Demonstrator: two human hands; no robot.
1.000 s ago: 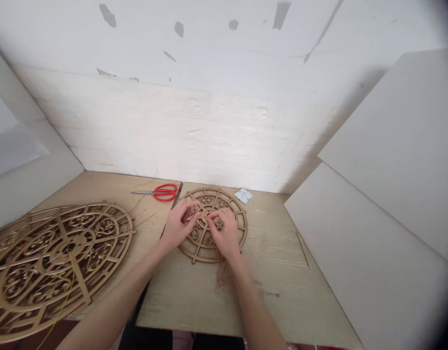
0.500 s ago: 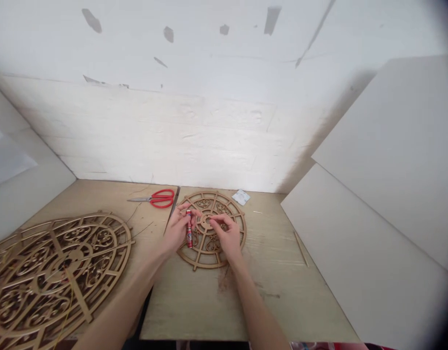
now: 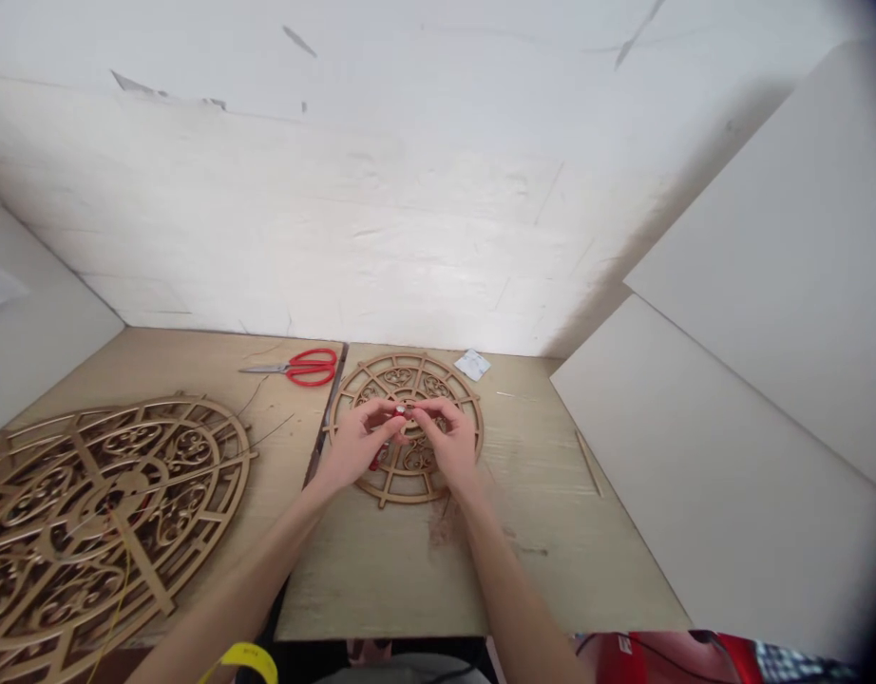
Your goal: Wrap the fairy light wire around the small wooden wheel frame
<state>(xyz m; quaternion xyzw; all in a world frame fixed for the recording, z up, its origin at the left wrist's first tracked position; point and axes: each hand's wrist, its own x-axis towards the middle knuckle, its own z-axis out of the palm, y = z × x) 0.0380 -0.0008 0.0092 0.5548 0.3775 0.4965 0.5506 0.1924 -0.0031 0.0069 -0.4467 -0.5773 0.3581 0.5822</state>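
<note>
My left hand [image 3: 359, 442] is closed around a slim red tube with pale printing [image 3: 400, 411], mostly hidden by the fingers, its light end showing at the fingertips. Close against that end, my right hand [image 3: 448, 439] is pinched; what its fingertips hold, if anything, is too small to make out. Both hands hover over the middle of a round wooden openwork panel [image 3: 409, 498] with rings, spokes and scroll shapes. Its hub is partly covered by the fingers.
Red-handled scissors [image 3: 311, 368] lie at the left, behind a larger stack of similar round panels [image 3: 157, 570]. A small white packet [image 3: 472, 364] lies behind the panel, and a thin wooden stick [image 3: 589, 464] near the right boards. A white wall [image 3: 438, 237] bounds the back.
My hands have come together, bringing the red tube from upright in my left hand to the fingertips of my right. The camera has tilted downward.
</note>
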